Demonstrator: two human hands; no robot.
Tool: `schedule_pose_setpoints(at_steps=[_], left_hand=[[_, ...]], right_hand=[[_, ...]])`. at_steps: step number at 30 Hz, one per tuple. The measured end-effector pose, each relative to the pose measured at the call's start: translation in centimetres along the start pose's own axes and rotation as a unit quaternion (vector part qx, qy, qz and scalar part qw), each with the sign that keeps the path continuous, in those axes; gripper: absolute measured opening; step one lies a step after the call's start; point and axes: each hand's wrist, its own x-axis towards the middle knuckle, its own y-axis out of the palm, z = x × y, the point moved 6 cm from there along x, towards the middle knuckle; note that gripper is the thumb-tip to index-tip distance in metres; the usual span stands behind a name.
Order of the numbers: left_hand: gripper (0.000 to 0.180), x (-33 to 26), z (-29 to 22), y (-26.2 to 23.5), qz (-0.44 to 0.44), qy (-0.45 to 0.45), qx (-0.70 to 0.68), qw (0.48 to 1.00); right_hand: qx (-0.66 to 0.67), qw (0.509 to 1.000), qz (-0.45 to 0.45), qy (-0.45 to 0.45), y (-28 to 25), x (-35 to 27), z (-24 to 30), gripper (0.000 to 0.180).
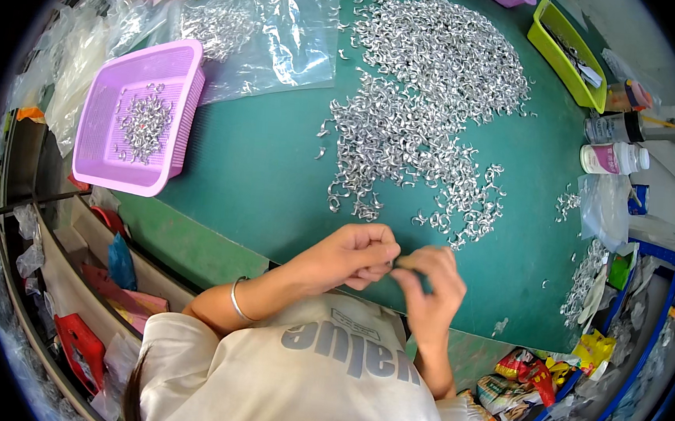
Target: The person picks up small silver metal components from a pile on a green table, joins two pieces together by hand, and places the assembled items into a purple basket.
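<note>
Where the fingertips meet over the near edge of a smooth dark-green desk (254, 166), fine two-handed work on a small indistinct item (393, 264) appears to be the step in hand.

Left hand (354, 255): fingers curled inward, thumb laid against the forefinger, gripping the item at the tips; a plain silver-coloured bangle (239, 297) on the wrist.

Right hand (436, 284): slightly blurred, thumb and forefinger pinched toward the same item. Its exact form is too small to tell. As a judgement, the next move calls for a steady pinch from one side and light, precise fingertip pressure from the other.

Main stock: one broad, loose heap of small curved silvery metal pieces (442, 61), spread on the desk just beyond the hands, its nearest stragglers close to the fingers.

Containers:
- Lilac rectangular plastic basket with perforated walls (120, 78), at the left; holds a small mound of similar curved pieces (146, 127) on its floor.
- Large clear plastic bag (291, 35), flat beside the basket; more silvery pieces (221, 30) show at it, whether inside or underneath cannot be told.
- Lime-green oblong plastic tray (555, 57), far right; holds dark objects, indistinct, and a whitish slip (593, 75).
- White plastic bottle with a purple-and-white label (631, 159), lying at the right edge; contents hidden.
</note>
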Motion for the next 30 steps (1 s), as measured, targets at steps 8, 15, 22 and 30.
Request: schedule_pose_setpoints(at_steps=[8, 15, 22, 30], left_hand=[[0.016, 1.7, 0.8, -1.9, 0.075, 0.09, -0.102, 0.988], [0.018, 1.4, 1.3, -4.0, -0.074, 0.101, -0.066, 0.99], [0.019, -1.5, 2.5, -5.2, -0.161, 0.015, -0.037, 0.986], [0.021, -1.8, 1.3, -4.9, -0.193, 0.106, 0.058, 0.974]], right_hand=[[-0.315, 0.947, -0.045, 0.04, 0.3, 1.8, -5.1, 0.016], [-0.297, 0.953, -0.027, 0.044, 0.3, 0.9, -5.8, 0.017], [-0.2, 0.978, 0.01, -0.053, 4.5, 3.0, -3.5, 0.017], [-0.148, 0.988, -0.022, -0.035, 4.0, 2.4, -4.5, 0.009]])
